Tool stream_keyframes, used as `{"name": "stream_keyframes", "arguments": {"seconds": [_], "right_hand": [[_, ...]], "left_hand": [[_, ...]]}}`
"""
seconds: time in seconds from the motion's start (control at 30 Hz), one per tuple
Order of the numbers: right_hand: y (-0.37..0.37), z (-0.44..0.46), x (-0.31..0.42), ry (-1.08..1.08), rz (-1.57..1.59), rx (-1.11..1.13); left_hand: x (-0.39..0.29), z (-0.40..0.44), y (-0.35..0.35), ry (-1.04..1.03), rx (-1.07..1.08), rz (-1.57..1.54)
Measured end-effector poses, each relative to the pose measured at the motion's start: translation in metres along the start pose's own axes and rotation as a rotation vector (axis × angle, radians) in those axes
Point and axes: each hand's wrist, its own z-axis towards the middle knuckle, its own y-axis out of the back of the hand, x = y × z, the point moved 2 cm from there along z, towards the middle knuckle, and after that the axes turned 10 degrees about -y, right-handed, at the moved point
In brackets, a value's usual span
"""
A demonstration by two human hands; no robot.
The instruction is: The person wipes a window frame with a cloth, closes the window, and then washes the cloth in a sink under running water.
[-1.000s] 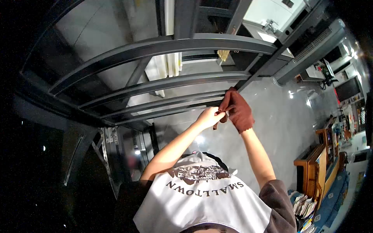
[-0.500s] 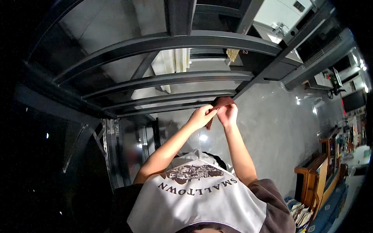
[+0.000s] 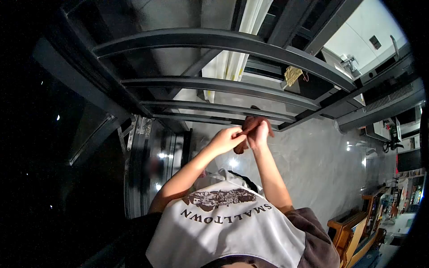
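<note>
Across white apron (image 3: 232, 241), "SMALLTOWN" (image 3: 223, 220), both hands (image 3: 225, 140) (image 3: 258, 137) holding brown cloth (image 3: 253, 123)

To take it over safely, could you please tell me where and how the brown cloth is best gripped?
Probably pinch the brown cloth by its lower end, from the near side: it pokes out between the left hand and right hand.

Exposure uneven: left side near black with a few bright specks, centre and right well lit. Glossy floor (image 3: 313, 156) throws back white glare spots. Soft shadow falls across the apron (image 3: 268, 239). Wide-angle distortion bows the rails (image 3: 201, 40); corners vignette to black.
</note>
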Motion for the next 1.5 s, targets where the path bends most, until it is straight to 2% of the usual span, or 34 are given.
{"name": "stream_keyframes", "arguments": {"seconds": [0.03,0.1,0.17,0.23,0.3,0.33,0.37,0.43,0.47,0.63,0.7,0.73,0.77,0.83,0.97,1.0,1.07,1.17,1.2,1.3,1.33,1.37,1.43,1.47,1.5], "right_hand": [[-0.005,0.007,-0.012,-0.005,0.067,-0.034],[-0.013,0.014,-0.038,-0.020,-0.111,0.103],[-0.016,0.023,-0.047,-0.160,-0.192,0.314],[-0.029,0.037,-0.072,-0.102,-0.231,0.548],[-0.055,0.034,-0.086,-0.407,-0.138,0.167],[-0.052,0.049,-0.101,-0.481,-0.108,0.377],[-0.050,0.066,-0.118,-0.548,-0.120,0.420],[-0.080,0.061,-0.125,-0.526,-0.200,0.612],[-0.086,0.065,-0.134,-0.582,-0.158,0.518],[-0.107,0.061,-0.147,-0.671,-0.303,0.430],[-0.117,0.044,-0.139,-0.533,-0.493,0.370],[-0.110,0.046,-0.138,-0.373,-0.692,0.444],[-0.100,0.051,-0.147,-0.374,-0.694,0.452],[-0.093,0.048,-0.154,-0.011,-1.075,0.634],[-0.113,0.019,-0.137,0.274,-1.293,0.579],[-0.108,0.028,-0.140,0.270,-1.293,0.582],[-0.095,0.048,-0.155,0.479,-1.607,0.747],[-0.102,0.037,-0.148,0.492,-1.504,0.732],[-0.103,0.037,-0.149,0.515,-1.742,0.786],[-0.099,0.028,-0.142,0.460,-1.697,0.736],[-0.093,0.036,-0.150,0.639,-1.692,0.683],[-0.092,0.040,-0.149,0.638,-1.693,0.679],[-0.097,0.036,-0.142,0.693,-1.638,0.951],[-0.099,0.034,-0.143,0.692,-1.638,0.950],[-0.109,0.024,-0.139,0.731,-1.598,0.794]], "left_hand": [[0.001,-0.010,0.011,0.042,-0.029,0.024],[0.002,-0.033,0.031,0.089,-0.114,-0.051],[-0.003,-0.042,0.037,0.072,-0.238,-0.198],[0.011,-0.061,0.052,0.155,-0.326,-0.148],[0.006,-0.072,0.064,0.169,-0.499,-0.188],[0.004,-0.077,0.071,0.179,-0.559,-0.115],[0.002,-0.082,0.076,0.197,-0.613,-0.124],[-0.004,-0.088,0.086,0.218,-0.713,-0.079],[0.001,-0.091,0.091,0.213,-0.739,-0.065],[0.005,-0.098,0.100,0.231,-0.807,-0.037],[0.003,-0.103,0.099,0.274,-0.805,-0.014],[0.007,-0.106,0.097,0.272,-0.816,-0.009],[0.010,-0.108,0.096,0.264,-0.826,-0.003],[0.011,-0.111,0.092,0.262,-0.852,-0.007],[0.011,-0.114,0.086,0.261,-0.895,-0.045],[0.008,-0.113,0.088,0.261,-0.890,-0.037],[0.004,-0.112,0.087,0.263,-0.889,-0.028],[0.008,-0.110,0.083,0.253,-0.845,-0.099],[0.008,-0.110,0.082,0.263,-0.840,-0.088],[0.011,-0.111,0.077,0.270,-0.834,-0.098],[0.009,-0.112,0.077,0.274,-0.828,-0.087],[0.009,-0.111,0.078,0.267,-0.819,-0.074],[0.004,-0.110,0.078,0.277,-0.818,-0.096],[0.004,-0.109,0.079,0.289,-0.822,-0.118],[0.004,-0.109,0.080,0.290,-0.822,-0.119]]}}
